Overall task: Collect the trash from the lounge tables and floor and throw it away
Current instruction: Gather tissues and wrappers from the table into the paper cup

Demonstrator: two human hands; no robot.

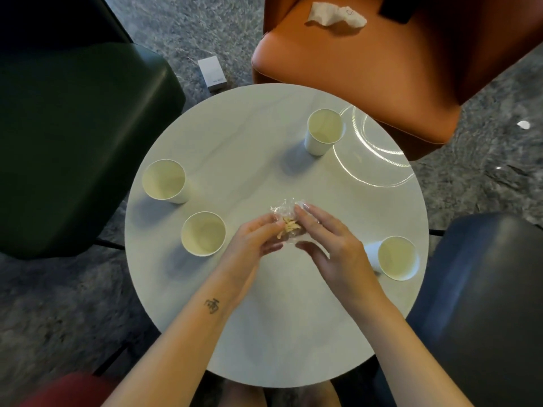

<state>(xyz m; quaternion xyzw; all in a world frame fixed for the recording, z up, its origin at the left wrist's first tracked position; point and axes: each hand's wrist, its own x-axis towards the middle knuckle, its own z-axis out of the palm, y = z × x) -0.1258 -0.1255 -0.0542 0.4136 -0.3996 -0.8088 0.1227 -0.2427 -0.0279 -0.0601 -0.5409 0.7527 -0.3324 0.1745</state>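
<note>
Left hand (pixel 252 239) and right hand (pixel 335 254) are curled round a crumpled clear plastic wrapper (pixel 283 208) of tan scraps (pixel 289 226), mid round white table (pixel 264 333); scraps may be spilled if it is lifted unclosed.

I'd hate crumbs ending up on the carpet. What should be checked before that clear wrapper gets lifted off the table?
1. Grip on the crumpled clear plastic wrapper: ok, left hand and right hand hold it.
2. Tan food scraps enclosed: not ok, they show uncovered.
3. Wrapper clear of the round white table: cannot tell.
4. Room beside the white paper cup near the right hand: not ok, very close.
</note>
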